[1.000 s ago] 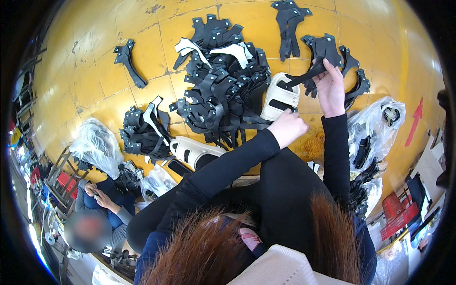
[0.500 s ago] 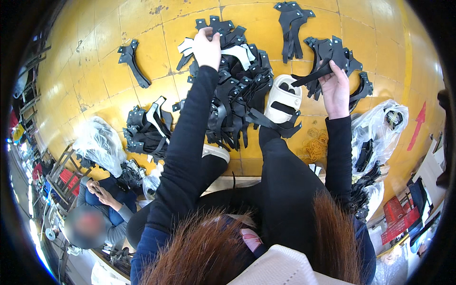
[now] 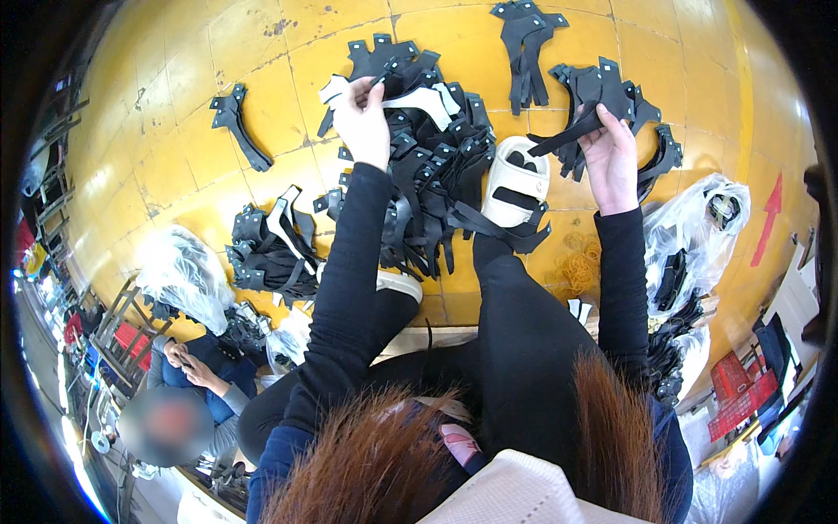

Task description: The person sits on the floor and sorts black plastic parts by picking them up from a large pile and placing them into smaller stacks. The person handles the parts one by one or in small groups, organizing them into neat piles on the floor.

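My left hand [image 3: 360,124] is over the far left of a big heap of black forked straps [image 3: 428,166], its thumb and fingers pinched on one black strap [image 3: 385,72]. White straps [image 3: 423,103] lie on the heap beside that hand. Out to the right, my right hand [image 3: 609,162] has its fingers closed on another black strap [image 3: 566,133], whose narrow end points left toward my sandal. Just beyond this hand lies a smaller bunch of black straps [image 3: 602,86], partly hidden by it.
My beige sandal [image 3: 515,188] stands right of the heap. More straps lie far left [image 3: 240,127], near left [image 3: 271,244] and far right [image 3: 526,48]. Rubber bands [image 3: 578,266] and a clear plastic bag [image 3: 698,231] lie at right. A seated co-worker [image 3: 205,384] is at left.
My left hand has drawn back slightly toward me and left, and a black strap now shows between its fingers. My right hand still grips its strap, raised a little.
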{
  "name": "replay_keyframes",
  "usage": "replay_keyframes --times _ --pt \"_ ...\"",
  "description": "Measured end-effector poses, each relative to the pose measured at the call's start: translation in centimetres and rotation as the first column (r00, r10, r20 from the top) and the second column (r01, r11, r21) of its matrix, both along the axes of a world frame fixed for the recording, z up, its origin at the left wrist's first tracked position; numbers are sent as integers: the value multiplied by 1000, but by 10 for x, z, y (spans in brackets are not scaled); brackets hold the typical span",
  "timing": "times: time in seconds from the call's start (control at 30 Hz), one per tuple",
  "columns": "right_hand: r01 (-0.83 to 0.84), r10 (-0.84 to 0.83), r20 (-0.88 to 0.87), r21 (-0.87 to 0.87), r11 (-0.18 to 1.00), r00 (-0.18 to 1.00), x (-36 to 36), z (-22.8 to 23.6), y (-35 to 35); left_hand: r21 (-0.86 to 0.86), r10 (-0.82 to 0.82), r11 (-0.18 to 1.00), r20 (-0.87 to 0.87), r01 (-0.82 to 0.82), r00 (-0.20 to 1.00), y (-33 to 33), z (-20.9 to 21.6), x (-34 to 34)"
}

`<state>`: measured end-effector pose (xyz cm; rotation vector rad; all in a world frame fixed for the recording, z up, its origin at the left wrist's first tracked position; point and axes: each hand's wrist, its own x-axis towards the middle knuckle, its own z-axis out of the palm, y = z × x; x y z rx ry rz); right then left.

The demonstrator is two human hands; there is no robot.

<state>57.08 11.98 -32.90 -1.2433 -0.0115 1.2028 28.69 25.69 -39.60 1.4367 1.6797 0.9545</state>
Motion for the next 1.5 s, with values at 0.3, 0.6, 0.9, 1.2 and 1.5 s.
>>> replay_keyframes --times 0.3,0.6,0.9,1.2,1.5 --pt "-512 453 291 170 842 842 -48 26 29 152 -284 954 183 258 941 -22 100 24" --pt "-370 328 296 98 924 897 -50 19 33 -20 -334 935 274 353 902 -12 87 51" --pt "-37 21 68 252 967 997 6 37 22 4 -391 866 -618 501 682 39 -40 -20" --pt "-53 43 70 148 988 997 14 35 16 129 35 990 90 -47 995 34 15 -47" --pt "-50 47 22 180 982 999 3 29 20 -739 799 598 519 -310 303 -107 12 -77"
